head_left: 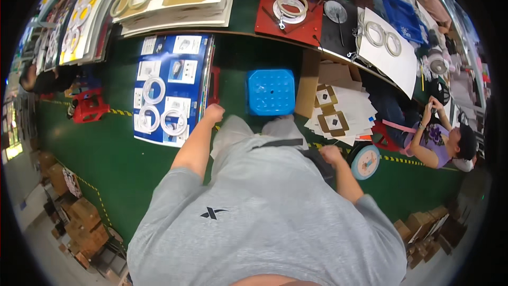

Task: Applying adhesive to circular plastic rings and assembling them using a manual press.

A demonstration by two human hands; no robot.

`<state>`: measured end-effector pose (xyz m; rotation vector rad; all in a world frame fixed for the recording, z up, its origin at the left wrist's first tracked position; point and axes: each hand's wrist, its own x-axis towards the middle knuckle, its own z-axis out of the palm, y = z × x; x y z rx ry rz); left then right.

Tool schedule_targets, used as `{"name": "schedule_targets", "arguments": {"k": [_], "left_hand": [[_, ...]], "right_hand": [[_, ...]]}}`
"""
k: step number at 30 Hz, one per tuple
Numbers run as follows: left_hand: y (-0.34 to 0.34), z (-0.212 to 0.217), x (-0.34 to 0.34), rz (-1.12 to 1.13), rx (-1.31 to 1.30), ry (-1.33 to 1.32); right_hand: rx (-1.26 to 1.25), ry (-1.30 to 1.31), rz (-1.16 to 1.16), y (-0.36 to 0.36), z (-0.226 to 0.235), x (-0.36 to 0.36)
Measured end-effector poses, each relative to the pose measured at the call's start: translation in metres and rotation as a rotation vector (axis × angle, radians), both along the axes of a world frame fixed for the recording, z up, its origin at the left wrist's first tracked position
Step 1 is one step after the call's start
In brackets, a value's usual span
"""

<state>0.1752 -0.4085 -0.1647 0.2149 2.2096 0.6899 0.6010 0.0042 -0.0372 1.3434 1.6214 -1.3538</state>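
Standing person, left hand (214, 112) fisted empty beside blue cards (172, 87), right hand (330, 154) loosely curled; step carefully around blue stool (270, 91).

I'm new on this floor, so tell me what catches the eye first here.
A bright blue square plastic stool stands on the green floor straight ahead. Beside the closed left hand lies a blue card sheet with white cable coils. Right of the stool sits a stack of white and brown cardboard sheets.

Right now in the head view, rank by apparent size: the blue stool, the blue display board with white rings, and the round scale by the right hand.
1. Blue display board
2. Blue stool
3. Round scale, partly hidden, so its rank is less sure.
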Motion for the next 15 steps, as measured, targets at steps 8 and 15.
{"name": "schedule_targets", "arguments": {"k": [8,15], "left_hand": [[0.127,-0.062,-0.029,0.219,0.128,-0.479],[0.141,-0.184,-0.067,-0.109,-0.261,-0.130]], "right_hand": [[0.132,0.310,-0.461,0.033,0.034,-0.150],[0.405,0.027,-0.037,-0.028,0.007,-0.107]]}}
